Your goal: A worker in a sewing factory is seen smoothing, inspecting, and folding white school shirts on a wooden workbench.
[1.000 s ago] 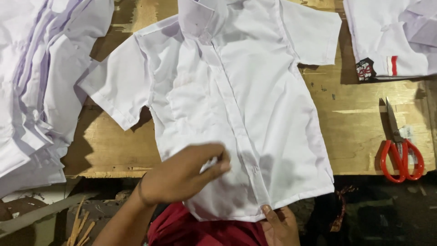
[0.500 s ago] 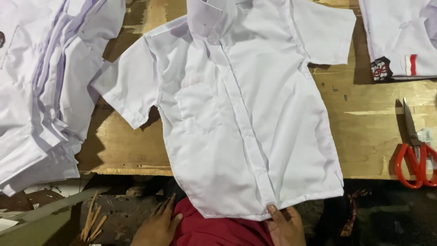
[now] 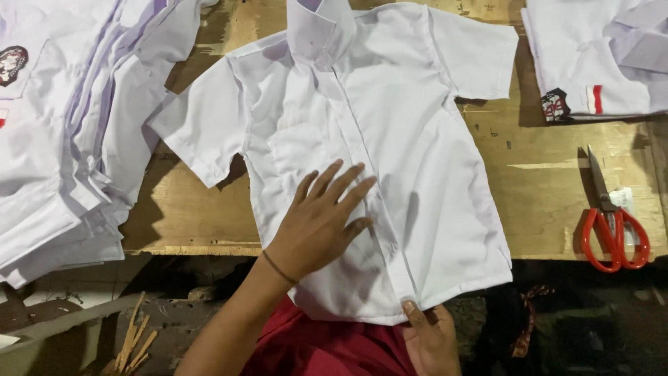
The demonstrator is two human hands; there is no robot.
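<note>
On the wooden table (image 3: 543, 174), a white short-sleeved shirt (image 3: 390, 139) is lying spread; the left hand (image 3: 320, 219) is pressing flat, fingers released, while the right hand (image 3: 428, 334) is pinching its hem.

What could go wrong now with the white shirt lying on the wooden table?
The shirt hangs over the table edge at its hem, held only by the right hand, so it may slide off. The left hand pressing flat may push wrinkles in. The open scissors nearby might snag cloth.
</note>
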